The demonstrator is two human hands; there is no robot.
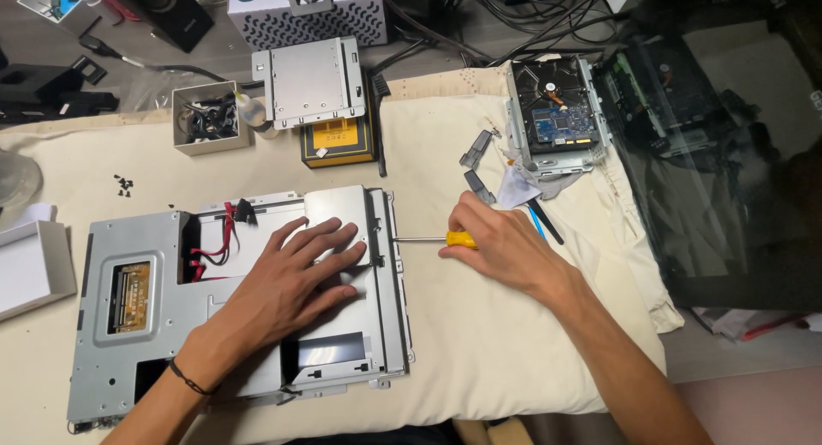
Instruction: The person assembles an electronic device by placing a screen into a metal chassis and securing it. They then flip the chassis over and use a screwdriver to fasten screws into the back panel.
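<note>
**Screwdriver held level against the side of a metal chassis**

The right hand [505, 250] was closed around the yellow handle of a screwdriver [432, 239]. The tool's long axis ran horizontally, and its thin shaft pointed from the grip toward the person's left, the tip meeting the right edge of a grey metal chassis [128, 325]. The chassis therefore lay directly left of the right grip, just beyond the shaft's length. The left hand [295, 278] lay flat, fingers spread and holding nothing, pressed on a drive bay plate [338, 207] on top of the chassis; of the two hands it was the nearer to the chassis, being in contact with it. Red cables [224, 240] showed in an opening left of that hand.

Farther from both grips, on the cloth-covered bench [479, 351], were one bare hard drive in its bracket [558, 113], one empty mounting bracket [310, 79] resting on one yellow-and-black box [338, 142], one small open box of parts [205, 116], and a cluster of loose black screws [124, 186], too small to count reliably. One screwdriver was visible.
</note>
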